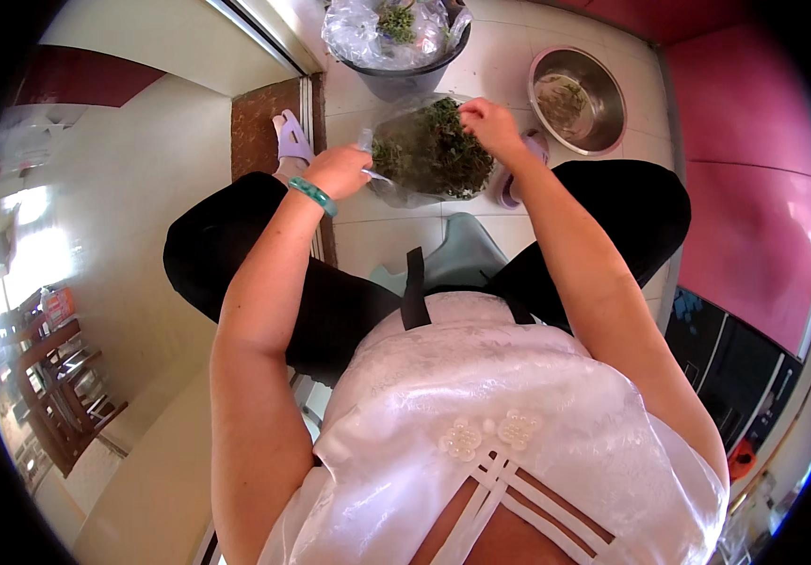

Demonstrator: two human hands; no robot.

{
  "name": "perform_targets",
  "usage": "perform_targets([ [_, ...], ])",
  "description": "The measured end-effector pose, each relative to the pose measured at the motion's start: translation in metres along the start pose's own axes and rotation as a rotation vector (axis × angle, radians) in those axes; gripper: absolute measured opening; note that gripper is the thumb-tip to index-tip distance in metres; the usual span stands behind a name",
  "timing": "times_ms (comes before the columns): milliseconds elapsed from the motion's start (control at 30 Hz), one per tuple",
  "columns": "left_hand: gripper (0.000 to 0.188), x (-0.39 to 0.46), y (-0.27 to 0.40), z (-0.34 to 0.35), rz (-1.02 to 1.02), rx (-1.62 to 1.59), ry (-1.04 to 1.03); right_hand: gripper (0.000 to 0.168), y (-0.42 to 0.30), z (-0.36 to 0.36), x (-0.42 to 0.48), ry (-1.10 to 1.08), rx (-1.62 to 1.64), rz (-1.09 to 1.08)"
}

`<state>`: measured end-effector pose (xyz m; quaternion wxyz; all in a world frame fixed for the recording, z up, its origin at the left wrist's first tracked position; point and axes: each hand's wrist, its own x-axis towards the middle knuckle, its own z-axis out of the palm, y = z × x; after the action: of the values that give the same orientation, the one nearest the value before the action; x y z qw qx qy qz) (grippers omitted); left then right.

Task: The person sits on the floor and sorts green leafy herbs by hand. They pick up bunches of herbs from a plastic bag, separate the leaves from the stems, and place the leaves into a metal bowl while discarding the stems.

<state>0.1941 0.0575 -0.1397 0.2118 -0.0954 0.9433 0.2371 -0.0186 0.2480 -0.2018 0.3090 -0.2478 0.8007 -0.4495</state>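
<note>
A clear plastic bag [405,113] lies on the floor between my feet, its mouth spread wide. Dark green leafy herbs or vegetables [448,152] fill it in a loose heap. My left hand [338,171], with a green bangle at the wrist, grips the bag's left edge. At the upper right of the heap, my right hand [492,127] has its fingers curled together over the leaves. Whether a sprig is pinched in those fingers is too small to tell.
Beyond the bag stands a dark bucket [405,81] lined with clear plastic [349,32], with some greens [397,25] on it. A steel basin [614,106] holding a few stems is at the right, near pink cabinets [752,106]. A sliding-door track [306,106] runs along the left.
</note>
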Motion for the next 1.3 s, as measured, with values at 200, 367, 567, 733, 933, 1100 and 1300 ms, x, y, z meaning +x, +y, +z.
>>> perform_targets([
  [200,0.016,0.014,0.008,-0.003,0.055,-0.016,0.049,0.018,0.023,0.049,0.012,-0.207,-0.529,-0.258],
  [367,0.017,0.011,0.010,-0.005,0.037,-0.015,0.024,0.023,0.033,0.080,0.015,-0.149,-0.663,-0.180],
  [567,0.019,0.009,0.005,-0.007,-0.007,-0.031,-0.010,0.021,0.010,0.085,0.012,-0.206,-0.744,-0.177],
  [733,0.020,0.016,-0.002,-0.005,-0.003,-0.027,-0.038,0.017,0.010,0.080,0.022,-0.199,-0.731,-0.157],
  [933,0.019,0.019,-0.005,-0.003,-0.010,-0.056,0.012,0.027,-0.006,0.043,0.031,-0.158,-0.300,-0.179],
  [1100,0.019,0.017,-0.011,0.007,-0.025,-0.028,0.014,0.023,-0.019,0.025,0.024,-0.129,-0.065,-0.109],
  [1300,0.019,0.011,-0.011,0.008,0.017,-0.024,0.061,0.017,-0.048,0.014,0.004,-0.138,0.174,-0.090],
])
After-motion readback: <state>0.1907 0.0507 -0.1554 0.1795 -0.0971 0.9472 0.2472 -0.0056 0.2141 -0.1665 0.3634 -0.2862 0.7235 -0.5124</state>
